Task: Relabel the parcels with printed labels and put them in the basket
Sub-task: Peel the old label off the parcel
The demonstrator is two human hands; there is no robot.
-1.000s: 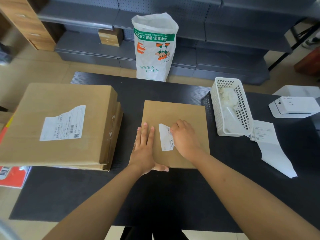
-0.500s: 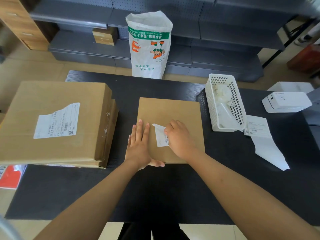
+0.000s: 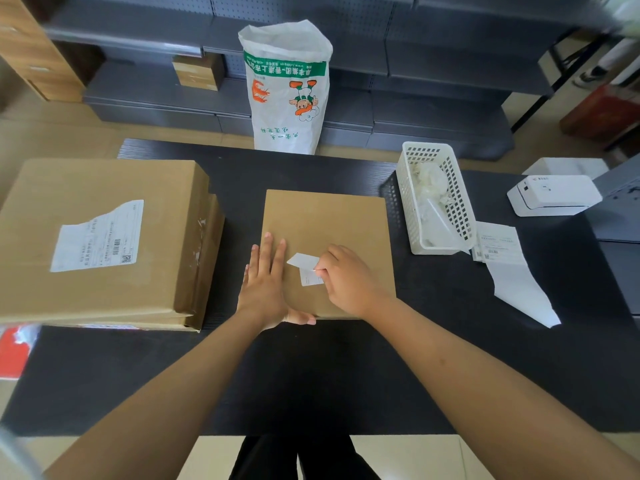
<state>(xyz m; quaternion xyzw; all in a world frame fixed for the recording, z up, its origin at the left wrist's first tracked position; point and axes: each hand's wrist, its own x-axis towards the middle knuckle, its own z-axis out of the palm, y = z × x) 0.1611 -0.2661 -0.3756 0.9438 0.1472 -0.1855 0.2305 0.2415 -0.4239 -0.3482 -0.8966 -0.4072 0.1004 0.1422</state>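
**Old label half peeled from the flat parcel**

Head camera, looking down at a black table (image 3: 346, 375). A second ago the small white label (image 3: 306, 270) lay flat on the flat brown parcel (image 3: 325, 220) at the middle of the table. Now its far end is lifted and folded back toward the person, with the near part apparently still stuck to the cardboard. This suggests the old label is coming off, so the parcel is not yet ready for a fresh printed one.

The right hand (image 3: 349, 278) has its fingers curled, thumb and forefinger pinching the label's raised edge. The left hand (image 3: 265, 282) lies flat with fingers straight and together, pressing down on the parcel's near left corner to steady it. Both forearms reach in from the bottom of the view.

To the left sits a stack of larger parcels (image 3: 97, 237), the top one bearing a torn label. To the right stand a white basket (image 3: 453, 199), a strip of printed labels (image 3: 498, 247) just beside it, and a white label printer (image 3: 554, 195) further right.
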